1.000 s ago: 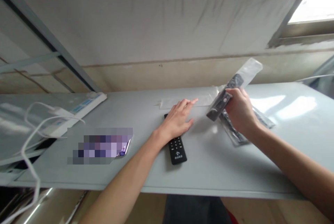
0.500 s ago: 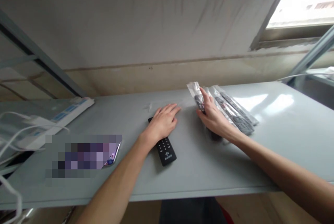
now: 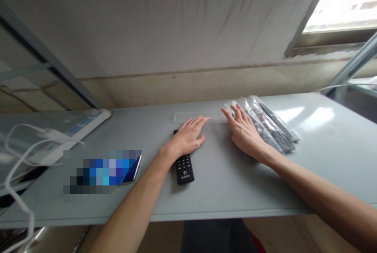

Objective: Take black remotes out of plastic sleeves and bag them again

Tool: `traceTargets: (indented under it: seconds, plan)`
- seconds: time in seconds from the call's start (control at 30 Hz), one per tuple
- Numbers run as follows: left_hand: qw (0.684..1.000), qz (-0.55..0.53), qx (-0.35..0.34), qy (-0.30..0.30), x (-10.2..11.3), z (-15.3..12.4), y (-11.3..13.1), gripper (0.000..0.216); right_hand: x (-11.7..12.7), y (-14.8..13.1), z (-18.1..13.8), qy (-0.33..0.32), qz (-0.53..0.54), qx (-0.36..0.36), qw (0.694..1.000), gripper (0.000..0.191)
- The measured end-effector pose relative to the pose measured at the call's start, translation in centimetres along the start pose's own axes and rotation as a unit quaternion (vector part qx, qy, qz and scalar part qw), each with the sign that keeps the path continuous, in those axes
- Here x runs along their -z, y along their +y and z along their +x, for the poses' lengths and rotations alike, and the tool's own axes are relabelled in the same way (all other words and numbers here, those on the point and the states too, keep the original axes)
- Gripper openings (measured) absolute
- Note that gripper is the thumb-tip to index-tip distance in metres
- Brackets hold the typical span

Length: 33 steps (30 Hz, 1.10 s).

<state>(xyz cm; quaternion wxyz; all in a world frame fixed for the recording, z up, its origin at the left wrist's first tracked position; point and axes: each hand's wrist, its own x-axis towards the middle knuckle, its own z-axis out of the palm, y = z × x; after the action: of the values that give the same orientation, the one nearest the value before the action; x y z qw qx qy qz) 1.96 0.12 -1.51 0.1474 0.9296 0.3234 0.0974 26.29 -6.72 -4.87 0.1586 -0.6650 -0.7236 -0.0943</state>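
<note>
A black remote control (image 3: pixel 185 168) lies on the grey tabletop (image 3: pixel 215 190), its upper part covered by my left hand (image 3: pixel 187 137). That hand is stretched out over it, fingers extended and thumb apart. To the right, my right hand (image 3: pixel 246 131) rests with spread fingers at the left side of several remote controls in clear plastic wrappers (image 3: pixel 272 125), which lie side by side. The hand hides part of the nearest wrapped one. Between and behind my hands lies a flat, clear plastic bag (image 3: pixel 191 117).
At the left are a white power strip (image 3: pixel 78 131) with white cables (image 3: pixel 22 151) and a phone or tablet (image 3: pixel 134 172), mostly pixelated. A wall stands behind the table. Metal frame posts (image 3: pixel 350 68) rise at both sides, and a window (image 3: pixel 344 5) is at upper right.
The wrapped remote under my right hand has shifted right against the others. My right hand lies flatter. The remote under my left hand has turned slightly, and the device's screen colours changed.
</note>
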Motion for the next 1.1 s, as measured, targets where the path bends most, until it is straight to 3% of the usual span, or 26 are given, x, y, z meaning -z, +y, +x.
traceTargets:
  seconds: [0.17, 0.47, 0.7, 0.9, 1.1]
  plan:
    - [0.998, -0.039, -0.037, 0.013, 0.3, -0.2, 0.6, 0.066, 0.2, 0.3, -0.1, 0.013, -0.014, 0.058, 0.998, 0.095]
    - [0.991, -0.054, -0.062, 0.11, -0.2, 0.3, 0.6, 0.039, 0.7, -1.3, 0.5, -0.031, 0.014, 0.139, 0.99, 0.054]
    - [0.986, -0.03, -0.019, 0.166, 0.0, 0.4, 0.7, 0.034, 0.9, -0.9, 0.8, 0.027, 0.109, 0.078, 0.991, 0.055]
    - [0.979, -0.044, 0.002, 0.199, 0.1, 0.4, 0.9, 0.037, 2.6, -2.8, 0.8, 0.13, 0.292, 0.039, 0.947, 0.065]
    - [0.975, -0.022, 0.05, 0.215, -0.1, 0.4, 0.5, 0.065, 2.7, -4.3, -0.1, 0.103, 0.326, 0.05, 0.938, 0.06]
